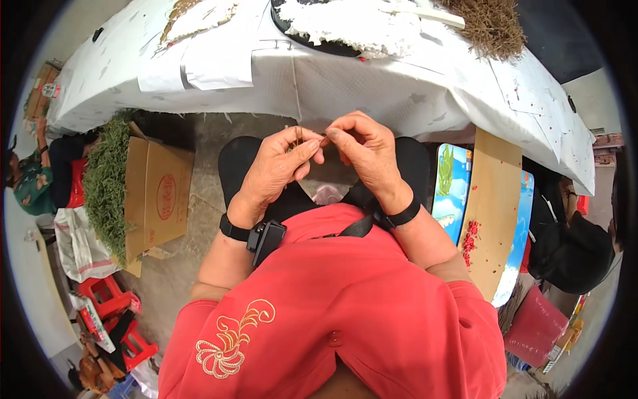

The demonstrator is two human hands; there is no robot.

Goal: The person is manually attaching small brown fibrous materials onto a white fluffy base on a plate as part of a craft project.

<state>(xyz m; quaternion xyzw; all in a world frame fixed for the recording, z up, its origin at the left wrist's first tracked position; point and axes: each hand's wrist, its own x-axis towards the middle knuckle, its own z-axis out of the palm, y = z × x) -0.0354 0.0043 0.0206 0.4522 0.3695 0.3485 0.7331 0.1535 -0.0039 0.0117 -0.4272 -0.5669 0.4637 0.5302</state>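
Both of my hands meet in front of me, above my lap. My left hand point(280, 165) is closed, its thumb and fingers pinching a thin brown stem-like piece point(298, 137) that sticks up between the fingers. Close beside it, my right hand point(367, 151) pinches with thumb and forefinger near the piece's other end. What lies right between the right fingertips is too small to make out clearly. Red berry-like beads point(470, 243) lie in a small heap on a cardboard sheet point(497, 193) to my right.
A table with a white cloth point(359, 86) spans the front, bearing white fluffy bits point(352, 26), a brown twiggy bundle point(488, 28) and paper point(219, 70). At left, a cardboard box point(156, 193) stands beside green foliage point(108, 186) and red stools point(105, 296). Other people sit at both sides.
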